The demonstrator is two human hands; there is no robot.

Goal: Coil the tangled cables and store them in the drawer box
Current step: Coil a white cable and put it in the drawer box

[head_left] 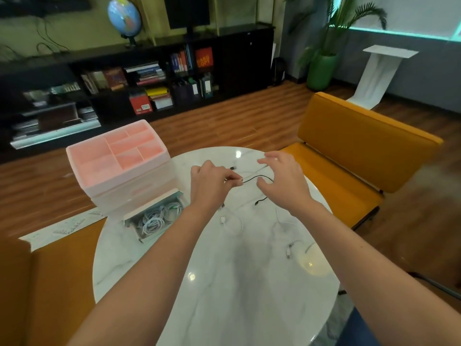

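Note:
A thin black cable lies loose across the far part of the round white marble table. My left hand pinches one end of it between thumb and fingertips. Just right of the cable, my right hand hovers with fingers spread and holds nothing. Loose white cables lie on the table nearer me, hard to see against the marble. The pink drawer box stands at the table's left edge. Its bottom drawer is pulled out and holds several coiled white cables.
An orange bench stands right of the table, and another orange seat lies at the near left. A dark bookshelf and a potted plant stand across the wooden floor.

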